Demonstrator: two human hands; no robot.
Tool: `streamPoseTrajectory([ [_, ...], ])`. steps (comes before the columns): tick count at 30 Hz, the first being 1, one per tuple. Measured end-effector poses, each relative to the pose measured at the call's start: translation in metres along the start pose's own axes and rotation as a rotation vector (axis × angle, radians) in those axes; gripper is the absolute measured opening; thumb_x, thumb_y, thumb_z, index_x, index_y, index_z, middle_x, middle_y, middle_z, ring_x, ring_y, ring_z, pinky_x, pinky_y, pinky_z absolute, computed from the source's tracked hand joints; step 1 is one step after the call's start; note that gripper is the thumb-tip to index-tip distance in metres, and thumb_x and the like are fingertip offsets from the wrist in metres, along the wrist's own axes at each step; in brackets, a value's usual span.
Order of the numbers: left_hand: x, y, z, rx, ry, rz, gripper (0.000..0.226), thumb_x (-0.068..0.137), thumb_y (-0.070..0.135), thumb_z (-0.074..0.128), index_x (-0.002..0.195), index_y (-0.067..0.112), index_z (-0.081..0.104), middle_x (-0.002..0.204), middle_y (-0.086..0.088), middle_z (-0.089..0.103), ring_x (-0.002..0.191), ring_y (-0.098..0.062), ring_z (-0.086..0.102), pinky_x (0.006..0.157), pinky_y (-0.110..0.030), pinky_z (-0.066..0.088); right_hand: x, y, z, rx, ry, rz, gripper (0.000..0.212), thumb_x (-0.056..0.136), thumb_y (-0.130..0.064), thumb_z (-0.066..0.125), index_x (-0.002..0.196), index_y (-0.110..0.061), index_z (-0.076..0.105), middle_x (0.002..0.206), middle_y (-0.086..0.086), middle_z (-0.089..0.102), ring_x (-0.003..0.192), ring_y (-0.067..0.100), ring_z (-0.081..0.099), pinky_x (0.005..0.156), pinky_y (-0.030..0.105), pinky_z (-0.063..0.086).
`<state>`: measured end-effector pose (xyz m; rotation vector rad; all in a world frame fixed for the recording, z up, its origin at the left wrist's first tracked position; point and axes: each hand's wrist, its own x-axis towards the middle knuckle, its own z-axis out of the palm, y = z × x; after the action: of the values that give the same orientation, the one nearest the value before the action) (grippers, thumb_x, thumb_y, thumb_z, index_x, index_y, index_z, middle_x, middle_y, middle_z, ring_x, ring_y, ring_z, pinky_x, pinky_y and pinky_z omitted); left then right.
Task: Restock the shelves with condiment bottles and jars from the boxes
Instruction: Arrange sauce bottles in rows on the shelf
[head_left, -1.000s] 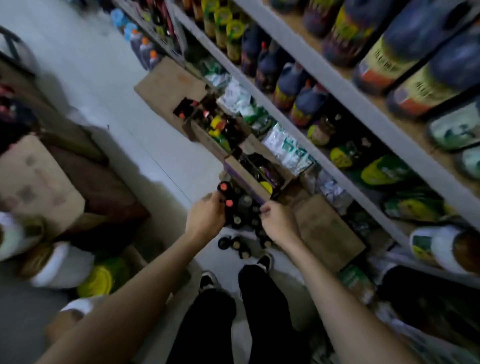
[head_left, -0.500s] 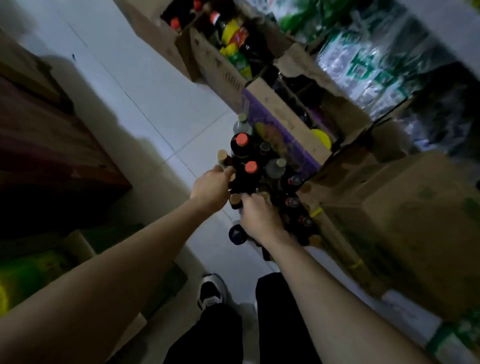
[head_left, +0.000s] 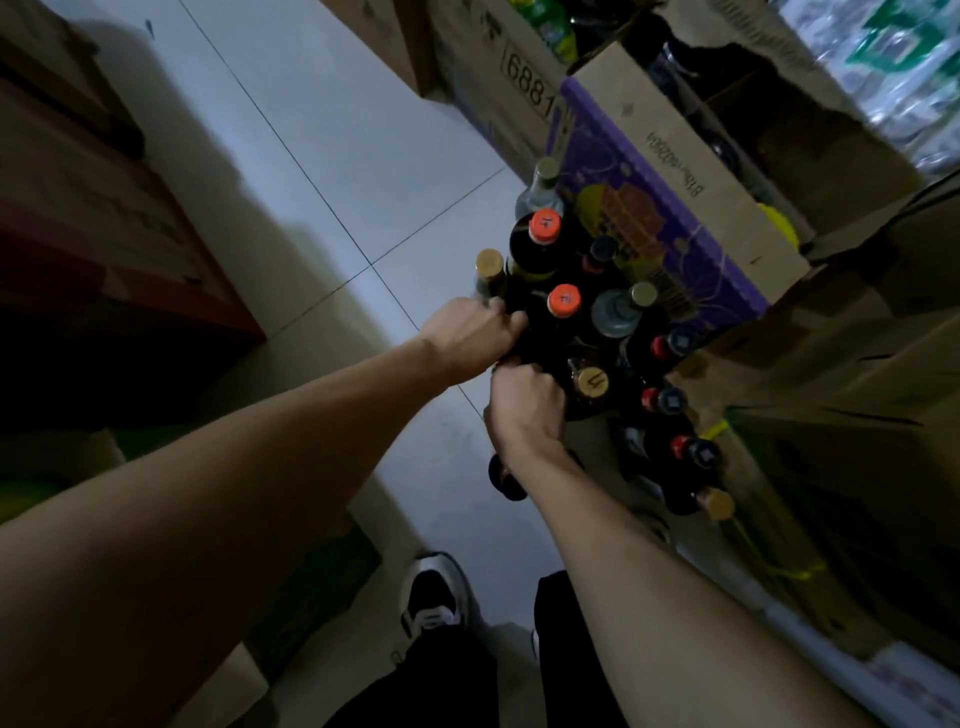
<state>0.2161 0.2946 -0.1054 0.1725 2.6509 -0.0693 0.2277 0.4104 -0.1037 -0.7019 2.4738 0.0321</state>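
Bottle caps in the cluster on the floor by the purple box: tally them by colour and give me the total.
Orange caps: 2
Gold caps: 5, two of them duller, on clear bottles
Dark caps: 5, one partly hidden
Total: 12 visible

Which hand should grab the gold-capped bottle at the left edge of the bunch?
Left. The left hand sits right beside that gold-capped bottle, while the right hand is lower down and farther from it.
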Motion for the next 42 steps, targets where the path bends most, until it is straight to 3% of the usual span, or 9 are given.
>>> streamPoseTrajectory([
  [5, -0.043, -0.009, -0.031, -0.057, -0.014, -0.082, 0.028, 0.087, -0.001, 0.046, 0.115, 0.005, 0.046, 0.105, -0.018, 0.055, 0.088, -0.038, 0.059, 0.056, -0.039, 0.031, -0.027, -0.008, -0.044, 0.083, 0.023, 0.024, 0.024, 0.093, -0.010, 0.057, 0.116, -0.004, 0.057, 0.111, 0.016, 0.068, 0.103, 0.032, 0.066, 0.075, 0.037, 0.053],
  [10, -0.116, -0.034, -0.124, -0.152, 0.016, -0.080, 0.020, 0.096, 0.017, 0.049, 0.114, 0.008, 0.046, 0.101, -0.014, 0.054, 0.090, -0.035, 0.057, 0.059, -0.039, 0.039, -0.082, -0.014, -0.150, 0.097, -0.014, 0.012, 0.020, 0.093, -0.007, 0.052, 0.109, -0.008, 0.062, 0.109, 0.016, 0.068, 0.103, 0.034, 0.064, 0.072, 0.036, 0.049],
  [17, -0.226, -0.063, -0.335, -0.243, 0.063, -0.085, 0.023, 0.099, 0.035, 0.050, 0.100, 0.012, 0.044, 0.095, -0.012, 0.058, 0.080, -0.034, 0.058, 0.061, -0.039, 0.041, -0.184, -0.011, -0.382, 0.119, -0.031, -0.027, 0.013, 0.089, -0.010, 0.057, 0.098, -0.007, 0.065, 0.101, 0.017, 0.066, 0.097, 0.038, 0.063, 0.066, 0.037, 0.048],
  [20, -0.274, -0.072, -0.445, -0.230, 0.033, -0.115, 0.026, 0.100, 0.039, 0.050, 0.096, 0.014, 0.042, 0.093, -0.010, 0.061, 0.082, -0.035, 0.060, 0.068, -0.043, 0.049, -0.240, -0.004, -0.487, 0.143, -0.041, -0.031, 0.007, 0.086, -0.011, 0.059, 0.080, -0.008, 0.062, 0.080, 0.012, 0.062, 0.085, 0.035, 0.064, 0.062, 0.032, 0.046],
  [26, -0.353, -0.077, -0.652, -0.209, 0.093, -0.073, 0.029, 0.098, 0.036, 0.051, 0.097, 0.008, 0.057, 0.094, -0.011, 0.062, 0.083, -0.031, 0.059, 0.072, -0.038, 0.049, -0.358, 0.024, -0.668, 0.252, -0.005, -0.039, 0.007, 0.084, -0.013, 0.068, 0.089, -0.017, 0.070, 0.060, -0.001, 0.066, 0.056, 0.018, 0.066, 0.048, 0.024, 0.047],
  [29, -0.389, -0.077, -0.735, -0.142, 0.156, -0.030, 0.037, 0.099, 0.039, 0.049, 0.085, 0.006, 0.058, 0.081, -0.013, 0.060, 0.074, -0.031, 0.056, 0.072, -0.043, 0.052, -0.411, 0.031, -0.741, 0.268, 0.001, -0.121, 0.008, 0.089, -0.015, 0.071, 0.093, -0.019, 0.066, 0.071, 0.005, 0.071, 0.058, 0.016, 0.069, 0.049, 0.028, 0.053],
  [32, -0.414, -0.074, -0.796, -0.150, 0.221, -0.023, 0.042, 0.099, 0.044, 0.050, 0.086, 0.005, 0.061, 0.078, -0.012, 0.062, 0.072, -0.029, 0.059, 0.063, -0.039, 0.047, -0.451, 0.031, -0.797, 0.296, 0.034, -0.160, 0.014, 0.092, -0.014, 0.069, 0.090, -0.026, 0.062, 0.071, 0.012, 0.072, 0.062, 0.025, 0.072, 0.055, 0.038, 0.060],
  [37, -0.427, -0.062, -0.873, -0.160, 0.303, 0.033, 0.040, 0.100, 0.037, 0.053, 0.089, 0.001, 0.063, 0.076, -0.014, 0.062, 0.066, -0.028, 0.054, 0.059, -0.034, 0.040, -0.498, 0.040, -0.856, 0.328, 0.182, -0.163, 0.011, 0.092, -0.009, 0.067, 0.098, -0.018, 0.065, 0.053, -0.001, 0.067, 0.052, 0.013, 0.068, 0.046, 0.021, 0.049],
  [42, -0.414, -0.029, -0.941, -0.113, 0.560, 0.146, 0.027, 0.098, 0.035, 0.057, 0.080, 0.015, 0.053, 0.064, -0.006, 0.055, 0.057, -0.018, 0.049, 0.050, -0.031, 0.039, -0.520, 0.063, -0.892, 0.183, 0.390, -0.082, 0.015, 0.088, -0.016, 0.071, 0.098, -0.024, 0.064, 0.073, -0.005, 0.066, 0.063, 0.013, 0.067, 0.055, 0.032, 0.053],
])
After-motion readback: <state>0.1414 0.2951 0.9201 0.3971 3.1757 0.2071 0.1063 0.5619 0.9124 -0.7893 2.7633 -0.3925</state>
